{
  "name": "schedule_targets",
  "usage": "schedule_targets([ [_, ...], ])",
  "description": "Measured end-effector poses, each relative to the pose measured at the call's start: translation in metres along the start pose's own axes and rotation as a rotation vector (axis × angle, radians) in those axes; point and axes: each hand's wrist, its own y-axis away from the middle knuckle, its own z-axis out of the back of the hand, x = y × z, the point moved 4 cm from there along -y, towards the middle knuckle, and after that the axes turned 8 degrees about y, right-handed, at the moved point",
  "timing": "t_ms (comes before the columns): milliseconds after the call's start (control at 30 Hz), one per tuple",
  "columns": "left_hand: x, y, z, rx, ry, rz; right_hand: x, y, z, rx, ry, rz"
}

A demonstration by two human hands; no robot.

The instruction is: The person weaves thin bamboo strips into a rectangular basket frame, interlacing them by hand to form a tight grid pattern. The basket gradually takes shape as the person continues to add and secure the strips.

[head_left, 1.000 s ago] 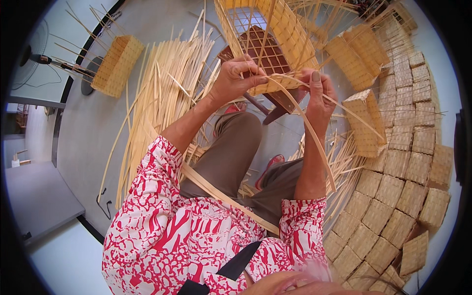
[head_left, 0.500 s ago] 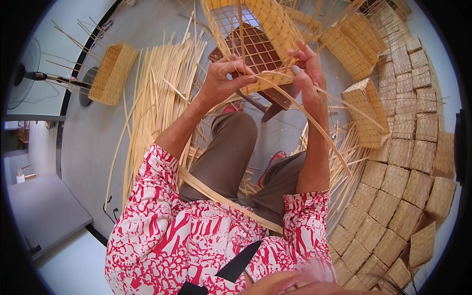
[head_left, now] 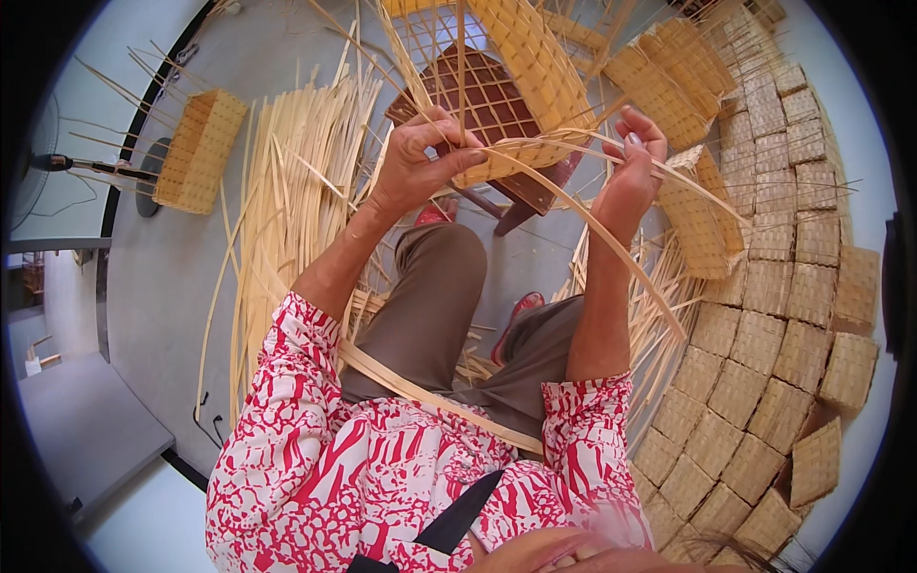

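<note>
A yellow woven basket [head_left: 516, 53] with loose upright strips sits tilted on a dark brown wooden stool [head_left: 482, 81]. My left hand [head_left: 430, 153] pinches the near edge of the basket, where a pale strip [head_left: 607, 234] crosses it and arcs down to the right, past my right forearm. My right hand [head_left: 635, 153], right of the basket's corner, has its fingers curled around thin strips that run from the woven edge toward the lower right. The exact contact under both hands' fingers is partly hidden.
A small basket [head_left: 201, 153] stands at left near a fan [head_left: 43, 158]. Loose strips [head_left: 287, 210] lie left of my legs. More baskets [head_left: 669, 76] are at upper right, beside rows of stacked woven blocks [head_left: 793, 353]. A grey panel [head_left: 86, 411] is lower left.
My right hand rose to the basket's corner, then moved right and slightly down from it, with strips in its fingers. My left hand stays on the basket's edge. The view shifted slightly.
</note>
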Motion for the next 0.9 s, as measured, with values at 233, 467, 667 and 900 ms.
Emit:
schedule_targets([
  [233, 0.001, 0.001, 0.001, -0.014, 0.000, -0.017, -0.002, -0.002, 0.005, 0.074, 0.018, 0.006],
  [467, 0.002, 0.000, -0.004, -0.128, 0.107, -0.001, -0.016, -0.004, 0.012, -0.105, -0.351, -0.223],
  [667, -0.003, -0.004, -0.010, -0.186, -0.094, -0.021, -0.016, -0.005, 0.011, -0.089, -0.256, -0.157],
  [900, -0.001, -0.007, -0.011, -0.226, -0.242, -0.014, 0.003, 0.006, 0.012, 0.110, 0.285, 0.218],
])
